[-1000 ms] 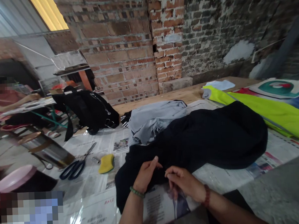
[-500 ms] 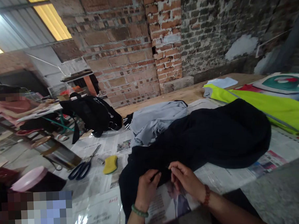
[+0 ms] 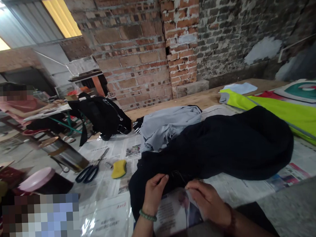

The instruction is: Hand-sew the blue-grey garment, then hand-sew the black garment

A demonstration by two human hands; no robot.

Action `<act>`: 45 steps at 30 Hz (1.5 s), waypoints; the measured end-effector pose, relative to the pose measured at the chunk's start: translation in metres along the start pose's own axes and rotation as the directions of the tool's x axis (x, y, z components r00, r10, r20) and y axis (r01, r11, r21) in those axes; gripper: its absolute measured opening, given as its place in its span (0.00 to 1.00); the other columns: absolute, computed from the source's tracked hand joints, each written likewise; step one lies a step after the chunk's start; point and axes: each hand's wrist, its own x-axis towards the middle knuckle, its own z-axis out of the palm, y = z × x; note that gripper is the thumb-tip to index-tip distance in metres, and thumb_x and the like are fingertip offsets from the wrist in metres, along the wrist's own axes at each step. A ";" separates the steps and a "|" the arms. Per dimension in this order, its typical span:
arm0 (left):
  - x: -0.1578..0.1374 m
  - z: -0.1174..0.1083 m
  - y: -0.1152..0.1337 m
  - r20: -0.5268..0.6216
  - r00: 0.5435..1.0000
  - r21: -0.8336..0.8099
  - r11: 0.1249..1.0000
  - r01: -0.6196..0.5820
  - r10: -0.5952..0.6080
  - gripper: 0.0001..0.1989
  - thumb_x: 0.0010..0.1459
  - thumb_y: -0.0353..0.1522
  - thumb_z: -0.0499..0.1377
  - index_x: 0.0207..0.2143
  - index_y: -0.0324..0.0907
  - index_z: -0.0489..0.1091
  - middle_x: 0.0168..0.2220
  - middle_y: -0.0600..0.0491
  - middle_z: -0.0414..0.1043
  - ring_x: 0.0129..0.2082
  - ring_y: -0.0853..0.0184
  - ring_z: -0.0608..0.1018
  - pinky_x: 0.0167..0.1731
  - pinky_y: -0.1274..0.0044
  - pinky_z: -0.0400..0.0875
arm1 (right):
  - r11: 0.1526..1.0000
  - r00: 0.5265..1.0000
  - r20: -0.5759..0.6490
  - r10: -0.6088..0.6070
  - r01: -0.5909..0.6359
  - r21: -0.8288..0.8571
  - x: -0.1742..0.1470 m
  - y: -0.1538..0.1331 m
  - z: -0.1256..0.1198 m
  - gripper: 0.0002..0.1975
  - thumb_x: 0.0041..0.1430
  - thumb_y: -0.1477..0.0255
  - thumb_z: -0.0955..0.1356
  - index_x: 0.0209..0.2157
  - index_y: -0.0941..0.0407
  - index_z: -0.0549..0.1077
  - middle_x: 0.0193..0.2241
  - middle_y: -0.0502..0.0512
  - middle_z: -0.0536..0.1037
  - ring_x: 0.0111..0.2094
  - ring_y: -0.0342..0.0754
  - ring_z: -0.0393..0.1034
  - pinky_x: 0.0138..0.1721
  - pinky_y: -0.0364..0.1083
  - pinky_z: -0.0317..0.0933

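Observation:
A dark navy garment lies bunched across the table, its near edge reaching down to my hands. My left hand, with a green bead bracelet, pinches at the edge of this garment, thumb against forefinger. To its right, my right hand is closed in a pinch just off the cloth, a reddish bracelet at the wrist. Thin pale strands, like thread, curve over the dark cloth between the two hands. Whatever sits in the right fingertips is too small to make out. Below both hands is a printed newspaper page under clear plastic.
Left of the garment are a yellow sponge, scissors, a metal flask and a pink-lidded container. Behind lie a grey garment and black bag. A neon-yellow vest and iron are right; a person sits far left.
My right hand has moved slightly right and down, away from my left hand, and the pale strands now show between them. The whole view has shifted a little.

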 end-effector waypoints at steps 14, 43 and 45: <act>0.004 0.000 -0.002 0.004 1.000 -0.013 1.000 0.024 -0.024 0.12 0.42 0.40 0.62 0.23 0.39 0.74 0.20 0.56 0.69 0.24 0.68 0.68 0.26 0.79 0.61 | 0.798 0.797 0.373 0.475 -0.569 0.199 0.017 -0.019 0.003 0.05 0.52 0.71 0.62 0.27 0.57 0.66 0.13 0.42 0.64 0.09 0.34 0.51 0.11 0.35 0.43; -0.003 0.000 0.002 0.085 0.953 0.107 0.948 -0.298 0.290 0.03 0.46 0.31 0.61 0.24 0.42 0.74 0.25 0.53 0.70 0.26 0.68 0.72 0.26 0.79 0.66 | 0.917 0.916 0.036 0.400 -0.399 -0.029 0.034 0.005 0.030 0.09 0.53 0.72 0.59 0.22 0.57 0.65 0.13 0.44 0.65 0.16 0.39 0.60 0.20 0.38 0.52; -0.004 0.001 0.003 0.112 0.948 0.122 0.942 -0.312 0.299 0.03 0.46 0.31 0.60 0.24 0.42 0.74 0.25 0.52 0.70 0.26 0.68 0.72 0.26 0.79 0.66 | 0.918 0.918 0.026 0.395 -0.394 -0.030 0.036 0.006 0.032 0.10 0.53 0.73 0.59 0.20 0.56 0.63 0.12 0.44 0.64 0.15 0.38 0.58 0.19 0.38 0.52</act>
